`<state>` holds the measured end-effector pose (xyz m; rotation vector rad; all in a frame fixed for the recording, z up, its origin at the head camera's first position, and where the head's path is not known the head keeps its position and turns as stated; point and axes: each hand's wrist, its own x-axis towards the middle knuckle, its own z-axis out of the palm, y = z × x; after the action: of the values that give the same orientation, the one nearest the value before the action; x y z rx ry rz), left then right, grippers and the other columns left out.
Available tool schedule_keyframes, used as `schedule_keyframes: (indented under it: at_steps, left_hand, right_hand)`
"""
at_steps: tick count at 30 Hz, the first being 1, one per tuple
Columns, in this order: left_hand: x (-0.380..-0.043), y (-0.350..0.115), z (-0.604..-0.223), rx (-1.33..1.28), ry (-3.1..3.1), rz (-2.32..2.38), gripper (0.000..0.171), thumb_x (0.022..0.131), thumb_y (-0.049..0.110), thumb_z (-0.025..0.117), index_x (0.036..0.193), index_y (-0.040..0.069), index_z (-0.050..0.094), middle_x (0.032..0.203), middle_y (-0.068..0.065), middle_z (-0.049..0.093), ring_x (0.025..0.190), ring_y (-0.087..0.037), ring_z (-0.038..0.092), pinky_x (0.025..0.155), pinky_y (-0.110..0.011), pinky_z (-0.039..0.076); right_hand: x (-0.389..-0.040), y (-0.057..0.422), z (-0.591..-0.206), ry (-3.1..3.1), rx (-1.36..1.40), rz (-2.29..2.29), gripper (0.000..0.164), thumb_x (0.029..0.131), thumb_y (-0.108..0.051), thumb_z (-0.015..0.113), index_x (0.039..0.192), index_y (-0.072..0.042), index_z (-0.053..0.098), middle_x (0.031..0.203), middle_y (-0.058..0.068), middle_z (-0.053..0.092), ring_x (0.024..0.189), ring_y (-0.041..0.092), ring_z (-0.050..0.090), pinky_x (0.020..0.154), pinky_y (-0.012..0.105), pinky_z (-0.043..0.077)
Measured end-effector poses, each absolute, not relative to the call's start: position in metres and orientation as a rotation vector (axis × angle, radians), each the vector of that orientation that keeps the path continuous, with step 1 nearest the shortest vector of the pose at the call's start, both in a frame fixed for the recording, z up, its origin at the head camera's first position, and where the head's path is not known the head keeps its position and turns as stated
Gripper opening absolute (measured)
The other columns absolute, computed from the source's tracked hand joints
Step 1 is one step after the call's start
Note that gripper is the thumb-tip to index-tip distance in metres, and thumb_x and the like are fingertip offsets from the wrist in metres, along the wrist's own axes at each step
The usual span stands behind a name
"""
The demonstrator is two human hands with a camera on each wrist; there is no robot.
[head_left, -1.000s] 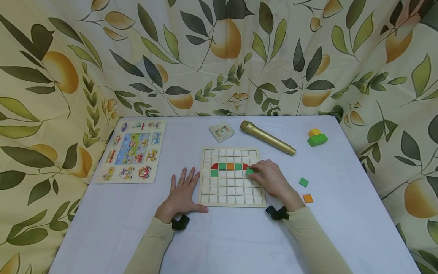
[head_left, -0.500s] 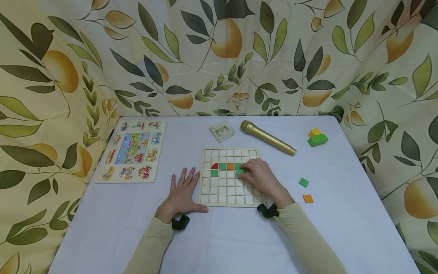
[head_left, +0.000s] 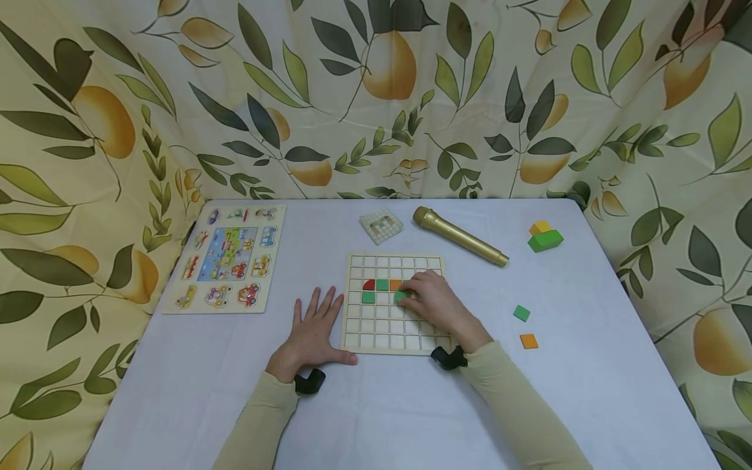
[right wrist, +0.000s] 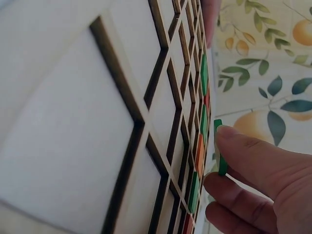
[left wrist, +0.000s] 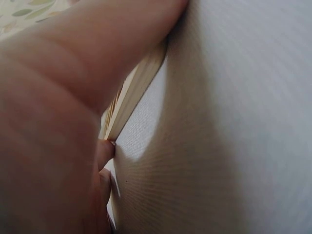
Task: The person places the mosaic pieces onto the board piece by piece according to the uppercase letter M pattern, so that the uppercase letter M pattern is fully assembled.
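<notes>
My right hand (head_left: 439,303) pinches a green square tile (head_left: 400,296) between thumb and fingers, over the wooden grid board (head_left: 380,328). In the right wrist view this green tile (right wrist: 222,163) is tilted on edge, apart from the board. Set in the grid are a red rounded piece (head_left: 369,285), a green tile (head_left: 382,285) and an orange tile (head_left: 395,284), with another green tile (head_left: 368,297) one row nearer. The right hand covers the row's right end in the head view. My left hand (head_left: 311,339) lies spread on the table along the board's left edge.
To the right lie a loose green tile (head_left: 521,313) and an orange tile (head_left: 529,341). Behind them sit a green block (head_left: 545,240) and a yellow block (head_left: 540,226). A gold microphone (head_left: 461,236) and a small pattern card (head_left: 381,226) lie beyond the board; a vehicle puzzle (head_left: 273,261) is left.
My right hand has moved left across the board with the green tile, from the row's right end to below the orange tile. The left hand has stayed put.
</notes>
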<state>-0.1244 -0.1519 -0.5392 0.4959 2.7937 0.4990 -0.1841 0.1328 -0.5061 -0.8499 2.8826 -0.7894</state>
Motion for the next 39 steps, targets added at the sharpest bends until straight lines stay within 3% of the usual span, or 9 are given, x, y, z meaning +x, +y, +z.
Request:
schedule_keyframes:
  at_steps: [39]
  left_hand:
    - [-0.124, -0.150, -0.538, 0.482, 2.795, 0.498, 0.132, 0.058, 0.080, 0.073, 0.157, 0.011, 0.020, 0.163, -0.009, 0.005, 0.146, -0.034, -0.011, 0.108, -0.063, -0.008]
  right_hand:
    - [-0.185, 0.118, -0.512, 2.954, -0.847, -0.629, 0.024, 0.082, -0.022, 0.080, 0.102, -0.008, 0.075, 0.098, 0.003, 0.065, 0.092, 0.024, 0.053, 0.077, 0.041, 0.044]
